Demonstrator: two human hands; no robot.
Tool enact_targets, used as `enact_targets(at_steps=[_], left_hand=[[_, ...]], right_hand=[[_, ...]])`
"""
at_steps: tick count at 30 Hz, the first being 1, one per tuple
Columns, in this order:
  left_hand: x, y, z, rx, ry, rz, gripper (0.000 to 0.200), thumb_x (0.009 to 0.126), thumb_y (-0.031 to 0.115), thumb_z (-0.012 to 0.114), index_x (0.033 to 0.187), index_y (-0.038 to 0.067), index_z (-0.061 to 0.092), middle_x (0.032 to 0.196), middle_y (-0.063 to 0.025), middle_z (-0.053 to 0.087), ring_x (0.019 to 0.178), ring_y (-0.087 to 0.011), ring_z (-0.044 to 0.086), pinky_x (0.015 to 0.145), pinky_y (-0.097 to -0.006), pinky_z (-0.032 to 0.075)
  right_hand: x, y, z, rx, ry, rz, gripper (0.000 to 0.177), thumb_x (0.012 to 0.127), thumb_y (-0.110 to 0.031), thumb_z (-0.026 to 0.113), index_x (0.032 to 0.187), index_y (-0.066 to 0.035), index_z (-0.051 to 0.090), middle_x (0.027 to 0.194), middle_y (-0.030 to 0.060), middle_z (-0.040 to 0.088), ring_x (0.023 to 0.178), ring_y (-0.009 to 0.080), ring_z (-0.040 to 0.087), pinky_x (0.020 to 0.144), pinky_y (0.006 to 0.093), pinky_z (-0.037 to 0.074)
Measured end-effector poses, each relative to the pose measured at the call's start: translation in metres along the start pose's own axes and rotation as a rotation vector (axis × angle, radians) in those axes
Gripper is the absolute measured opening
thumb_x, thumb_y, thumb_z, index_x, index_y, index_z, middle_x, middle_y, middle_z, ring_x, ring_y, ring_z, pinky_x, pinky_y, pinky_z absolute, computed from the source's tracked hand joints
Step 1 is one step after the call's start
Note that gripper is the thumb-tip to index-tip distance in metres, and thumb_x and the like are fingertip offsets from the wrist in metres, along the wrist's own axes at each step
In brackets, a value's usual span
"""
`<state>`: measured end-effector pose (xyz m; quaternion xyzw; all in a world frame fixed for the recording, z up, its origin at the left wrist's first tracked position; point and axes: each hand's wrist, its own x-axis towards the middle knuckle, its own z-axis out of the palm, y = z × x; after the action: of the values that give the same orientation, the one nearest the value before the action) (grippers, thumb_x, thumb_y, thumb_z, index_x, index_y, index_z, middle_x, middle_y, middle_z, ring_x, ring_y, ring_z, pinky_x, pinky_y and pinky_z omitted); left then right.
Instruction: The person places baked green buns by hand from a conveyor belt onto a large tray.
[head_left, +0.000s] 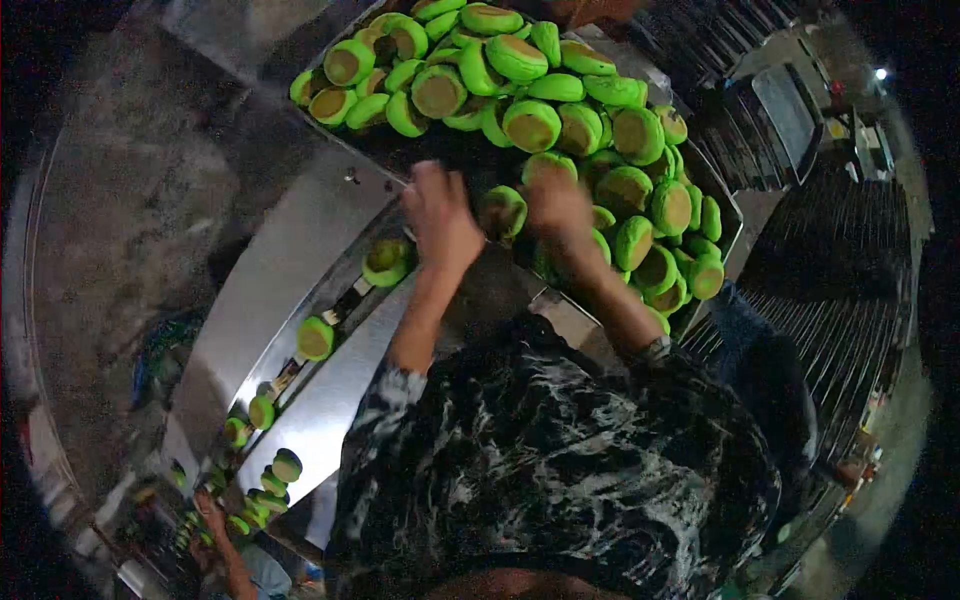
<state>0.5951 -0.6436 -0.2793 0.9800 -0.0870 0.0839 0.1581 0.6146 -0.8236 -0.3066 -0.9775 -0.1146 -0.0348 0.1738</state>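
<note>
My left hand [440, 215] is curled with the knuckles up and my right hand [560, 205] is cupped downward; I cannot tell whether either one grips anything. Between them lies a round green piece [500, 212] with a flat brown face. It sits at the near edge of a heap [560, 95] of the same smooth discs in a steel tray [728, 205]. To the left, single pieces [315, 338] sit along a shiny metal channel [350, 295], near another person's hand [215, 520].
</note>
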Motion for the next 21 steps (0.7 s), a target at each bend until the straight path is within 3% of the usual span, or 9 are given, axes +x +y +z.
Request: enact_targets(at_steps=[1, 3, 7, 9, 11, 13, 14, 18, 21], left_hand=[[0.013, 0.017, 0.007, 0.125, -0.140, 0.022, 0.044, 0.070, 0.018, 0.060, 0.110, -0.001, 0.054, 0.131, -0.0226, 0.035, 0.127, -0.0371, 0.026, 0.101, -0.0569, 0.015], [0.018, 0.029, 0.018, 0.049, -0.400, 0.036, 0.047, 0.063, 0.015, 0.062, 0.107, 0.000, 0.055, 0.115, -0.0215, 0.050, 0.117, -0.0340, 0.040, 0.102, -0.0569, 0.013], [-0.018, 0.024, 0.010, -0.432, -0.465, 0.017, 0.054, 0.065, 0.008, 0.063, 0.115, 0.001, 0.043, 0.103, -0.0155, 0.055, 0.095, -0.0364, 0.054, 0.101, -0.0504, 0.023], [-0.055, 0.015, -0.008, -0.851, 0.207, -0.428, 0.052, 0.068, 0.013, 0.068, 0.115, 0.004, 0.045, 0.104, -0.0187, 0.055, 0.098, -0.0378, 0.054, 0.100, -0.0495, 0.023], [-0.079, -0.029, -0.013, -0.761, 0.454, -0.327, 0.063, 0.068, 0.013, 0.071, 0.122, 0.005, 0.041, 0.112, -0.0202, 0.051, 0.106, -0.0358, 0.050, 0.100, -0.0492, 0.026], [-0.111, -0.076, -0.009, -0.112, 0.195, -0.216, 0.069, 0.070, 0.012, 0.069, 0.129, 0.005, 0.035, 0.124, -0.0225, 0.041, 0.118, -0.0372, 0.038, 0.100, -0.0520, 0.022], [-0.131, -0.092, -0.011, 0.134, -0.168, -0.213, 0.066, 0.075, 0.017, 0.064, 0.132, 0.005, 0.032, 0.133, -0.0222, 0.031, 0.125, -0.0395, 0.024, 0.100, -0.0551, 0.019], [-0.168, -0.118, 0.002, 0.056, -0.055, -0.275, 0.056, 0.082, 0.026, 0.057, 0.128, 0.002, 0.037, 0.135, -0.0206, 0.027, 0.126, -0.0409, 0.021, 0.101, -0.0563, 0.018], [-0.130, -0.112, -0.019, -0.020, 0.021, -0.355, 0.052, 0.083, 0.030, 0.056, 0.124, 0.000, 0.042, 0.133, -0.0196, 0.030, 0.126, -0.0383, 0.023, 0.101, -0.0528, 0.021]], right_hand=[[0.007, -0.007, -0.037, -0.110, 0.297, 0.154, 0.022, 0.079, -0.026, 0.052, 0.088, -0.006, 0.053, 0.083, 0.0142, 0.055, 0.079, 0.0341, 0.054, 0.063, 0.0459, 0.045], [0.010, 0.018, -0.020, -0.390, 0.144, 0.181, 0.036, 0.075, -0.033, 0.058, 0.095, -0.004, 0.047, 0.096, 0.0143, 0.051, 0.094, 0.0303, 0.049, 0.072, 0.0429, 0.044], [0.010, 0.006, -0.021, -0.111, 0.112, 0.094, 0.041, 0.075, -0.032, 0.063, 0.098, -0.004, 0.043, 0.091, 0.0157, 0.053, 0.089, 0.0356, 0.051, 0.071, 0.0431, 0.044], [0.010, 0.006, -0.031, 0.103, 0.040, 0.085, 0.042, 0.074, -0.028, 0.065, 0.098, -0.003, 0.042, 0.089, 0.0172, 0.055, 0.085, 0.0376, 0.053, 0.069, 0.0439, 0.045], [0.009, -0.002, -0.025, 0.480, 0.067, 0.008, 0.046, 0.074, -0.017, 0.067, 0.107, -0.002, 0.039, 0.086, 0.0213, 0.058, 0.079, 0.0382, 0.058, 0.067, 0.0443, 0.047], [0.004, -0.058, -0.046, 0.654, 0.004, -0.124, 0.038, 0.074, -0.010, 0.067, 0.103, 0.000, 0.044, 0.101, 0.0195, 0.055, 0.090, 0.0309, 0.057, 0.075, 0.0342, 0.046], [-0.001, -0.091, -0.054, 0.770, -0.020, -0.181, 0.041, 0.075, -0.011, 0.066, 0.110, 0.000, 0.046, 0.104, 0.0171, 0.055, 0.093, 0.0300, 0.056, 0.080, 0.0350, 0.045], [0.008, -0.138, -0.007, 0.306, 0.064, -0.732, 0.028, 0.081, -0.014, 0.055, 0.108, -0.004, 0.054, 0.111, 0.0133, 0.053, 0.103, 0.0287, 0.052, 0.084, 0.0389, 0.044], [-0.008, -0.119, 0.069, 0.152, 0.003, -0.843, 0.024, 0.083, -0.019, 0.050, 0.102, -0.006, 0.057, 0.108, 0.0129, 0.054, 0.103, 0.0285, 0.051, 0.087, 0.0405, 0.041]])
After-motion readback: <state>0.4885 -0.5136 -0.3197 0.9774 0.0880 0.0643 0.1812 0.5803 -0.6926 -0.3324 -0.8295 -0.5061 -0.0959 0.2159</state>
